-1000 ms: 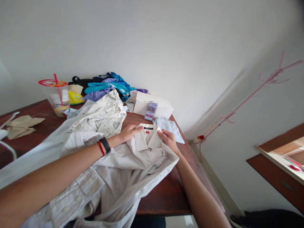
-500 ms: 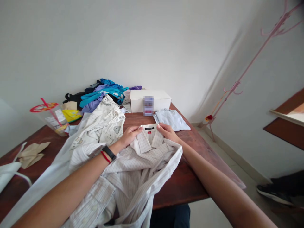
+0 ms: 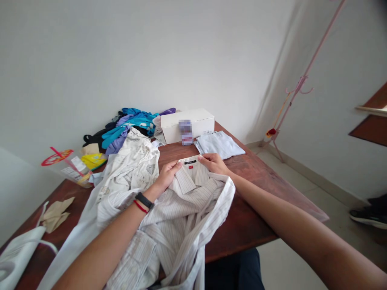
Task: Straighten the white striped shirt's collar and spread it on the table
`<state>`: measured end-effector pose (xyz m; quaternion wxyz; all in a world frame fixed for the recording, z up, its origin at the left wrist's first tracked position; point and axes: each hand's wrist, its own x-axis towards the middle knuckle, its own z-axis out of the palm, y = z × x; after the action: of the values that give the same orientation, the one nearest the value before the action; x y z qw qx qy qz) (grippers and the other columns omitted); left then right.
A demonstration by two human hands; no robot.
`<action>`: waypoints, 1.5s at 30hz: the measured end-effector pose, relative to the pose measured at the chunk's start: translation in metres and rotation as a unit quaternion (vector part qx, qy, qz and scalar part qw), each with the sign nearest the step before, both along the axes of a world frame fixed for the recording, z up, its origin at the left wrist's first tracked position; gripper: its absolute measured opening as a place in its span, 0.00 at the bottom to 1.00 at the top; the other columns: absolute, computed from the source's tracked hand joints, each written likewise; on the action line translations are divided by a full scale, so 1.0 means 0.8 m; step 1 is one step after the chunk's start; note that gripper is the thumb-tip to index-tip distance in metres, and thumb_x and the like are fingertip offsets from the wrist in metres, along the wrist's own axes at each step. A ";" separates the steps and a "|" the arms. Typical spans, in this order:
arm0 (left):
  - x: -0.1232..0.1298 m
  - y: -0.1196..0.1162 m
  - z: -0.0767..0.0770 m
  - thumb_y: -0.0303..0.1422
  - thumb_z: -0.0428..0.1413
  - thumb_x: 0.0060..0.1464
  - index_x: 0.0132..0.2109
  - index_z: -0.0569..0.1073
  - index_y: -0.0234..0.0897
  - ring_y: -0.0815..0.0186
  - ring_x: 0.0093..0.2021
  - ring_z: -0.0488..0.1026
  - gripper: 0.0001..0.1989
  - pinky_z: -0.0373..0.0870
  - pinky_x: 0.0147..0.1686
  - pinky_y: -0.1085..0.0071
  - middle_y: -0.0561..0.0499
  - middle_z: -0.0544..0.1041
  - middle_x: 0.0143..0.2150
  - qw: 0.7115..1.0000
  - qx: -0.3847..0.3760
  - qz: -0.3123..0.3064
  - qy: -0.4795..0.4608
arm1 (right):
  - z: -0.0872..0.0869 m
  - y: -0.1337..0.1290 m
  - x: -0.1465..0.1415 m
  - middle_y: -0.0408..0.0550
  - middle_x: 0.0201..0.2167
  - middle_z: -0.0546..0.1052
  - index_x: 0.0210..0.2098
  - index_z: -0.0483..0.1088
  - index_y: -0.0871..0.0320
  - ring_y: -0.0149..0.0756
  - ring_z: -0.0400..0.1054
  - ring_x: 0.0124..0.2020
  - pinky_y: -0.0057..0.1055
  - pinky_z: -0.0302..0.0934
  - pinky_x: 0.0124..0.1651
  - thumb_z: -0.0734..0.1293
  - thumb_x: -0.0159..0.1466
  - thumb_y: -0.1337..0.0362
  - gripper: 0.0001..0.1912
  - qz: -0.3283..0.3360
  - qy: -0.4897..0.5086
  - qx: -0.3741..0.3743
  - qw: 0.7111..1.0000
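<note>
My left hand [image 3: 168, 174] and right hand [image 3: 213, 163] each pinch a side of the collar [image 3: 191, 174] of the striped shirt [image 3: 178, 217], which lies crumpled on the table [image 3: 260, 181] right in front of me, w/ its lower part hanging off the near edge. Just left of it, touching, is a printed shirt [image 3: 133, 165]; behind that a pile of blue & purple clothes [image 3: 130, 123]. A white box [image 3: 187, 123] sits at the far edge, w/ a folded pale cloth [image 3: 219, 144] just beside my right hand and a plastic cup [image 3: 68, 167] w/ straw far left.
</note>
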<state>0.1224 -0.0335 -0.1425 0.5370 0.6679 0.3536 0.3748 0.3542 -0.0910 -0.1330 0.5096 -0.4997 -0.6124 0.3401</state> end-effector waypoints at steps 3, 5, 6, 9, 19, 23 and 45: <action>-0.001 0.002 -0.002 0.56 0.64 0.52 0.42 0.82 0.35 0.59 0.40 0.75 0.26 0.71 0.42 0.67 0.47 0.82 0.39 1.000 0.002 -0.001 -0.011 | -0.003 0.000 -0.002 0.42 0.21 0.64 0.26 0.72 0.59 0.33 0.56 0.26 0.30 0.49 0.28 0.65 0.65 0.39 0.29 -0.015 -0.023 0.025 0.999; -0.002 0.002 -0.003 0.56 0.64 0.53 0.41 0.82 0.35 0.59 0.41 0.75 0.26 0.71 0.43 0.67 0.47 0.82 0.39 1.000 0.005 0.001 -0.014 | -0.006 0.001 -0.003 0.45 0.24 0.70 0.31 0.76 0.60 0.36 0.63 0.29 0.31 0.55 0.31 0.63 0.66 0.39 0.28 -0.024 -0.035 0.044 0.998; -0.002 0.002 -0.003 0.56 0.63 0.53 0.41 0.82 0.35 0.59 0.41 0.75 0.26 0.71 0.43 0.67 0.47 0.82 0.39 1.000 0.007 0.002 -0.013 | -0.007 0.002 -0.004 0.47 0.27 0.74 0.35 0.78 0.60 0.38 0.66 0.32 0.31 0.58 0.33 0.63 0.67 0.40 0.28 -0.028 -0.039 0.054 0.997; -0.002 0.001 -0.001 0.54 0.64 0.54 0.42 0.82 0.35 0.59 0.42 0.75 0.25 0.70 0.44 0.67 0.47 0.82 0.40 1.000 0.017 0.009 -0.011 | -0.011 0.005 -0.005 0.52 0.39 0.82 0.48 0.79 0.60 0.45 0.74 0.42 0.36 0.65 0.44 0.61 0.69 0.43 0.28 -0.040 -0.042 0.078 0.995; -0.003 -0.006 0.009 0.49 0.61 0.58 0.39 0.81 0.35 0.60 0.39 0.73 0.19 0.67 0.41 0.70 0.49 0.81 0.37 0.998 0.059 0.032 -0.004 | -0.012 0.005 -0.006 0.53 0.47 0.84 0.50 0.80 0.58 0.50 0.77 0.50 0.43 0.67 0.54 0.60 0.72 0.50 0.23 -0.043 -0.074 0.102 0.991; -0.004 -0.010 0.014 0.46 0.61 0.59 0.37 0.81 0.35 0.62 0.37 0.72 0.17 0.66 0.39 0.70 0.50 0.80 0.35 0.997 0.068 0.039 -0.005 | -0.014 0.005 -0.007 0.52 0.48 0.83 0.50 0.80 0.57 0.49 0.77 0.51 0.42 0.68 0.54 0.61 0.72 0.52 0.21 -0.036 -0.070 0.118 0.990; -0.004 -0.005 0.008 0.50 0.59 0.60 0.39 0.79 0.36 0.60 0.40 0.72 0.19 0.67 0.43 0.69 0.50 0.79 0.37 0.996 0.085 0.021 0.022 | -0.007 -0.004 -0.013 0.41 0.19 0.62 0.23 0.64 0.56 0.33 0.54 0.24 0.31 0.48 0.27 0.60 0.67 0.39 0.29 -0.032 -0.013 0.001 0.999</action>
<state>0.1195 -0.0376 -0.1358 0.4628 0.7114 0.3461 0.3998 0.3440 -0.0940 -0.1386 0.5132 -0.5227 -0.6028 0.3163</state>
